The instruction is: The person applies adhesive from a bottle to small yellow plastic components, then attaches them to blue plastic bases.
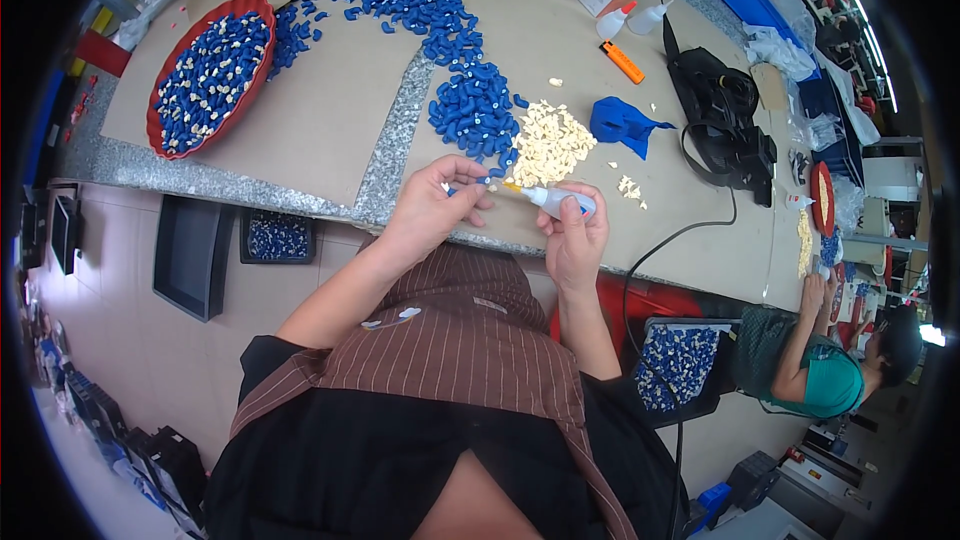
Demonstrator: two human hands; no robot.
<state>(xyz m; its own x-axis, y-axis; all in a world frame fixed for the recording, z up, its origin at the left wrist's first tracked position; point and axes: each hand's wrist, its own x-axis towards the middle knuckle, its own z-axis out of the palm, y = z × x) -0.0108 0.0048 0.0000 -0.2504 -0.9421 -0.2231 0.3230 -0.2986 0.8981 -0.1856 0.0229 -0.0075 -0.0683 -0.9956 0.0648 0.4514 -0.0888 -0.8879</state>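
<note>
My left hand [440, 205] is closed at the table's near edge, pinching a small blue curved piece [484, 180] between its fingertips. In my right hand [577, 240] lies a small white squeeze bottle [553, 199], its yellowish nozzle pointing left toward that piece. Just beyond my fingers spreads a heap of small cream-coloured pieces [553, 143]. A pile of blue curved pieces [470, 110] touches it on the left and trails away to the far left. The tiny parts inside my left hand are partly hidden by the fingers.
A red scalloped tray [267, 28] of blue-and-cream pieces stands left. Right of the heaps lie a crumpled blue wrapper [622, 126], an orange cutter [622, 62], two small bottles [648, 18] and black strapped gear [715, 90] with a cable. A co-worker [825, 375] sits at far right.
</note>
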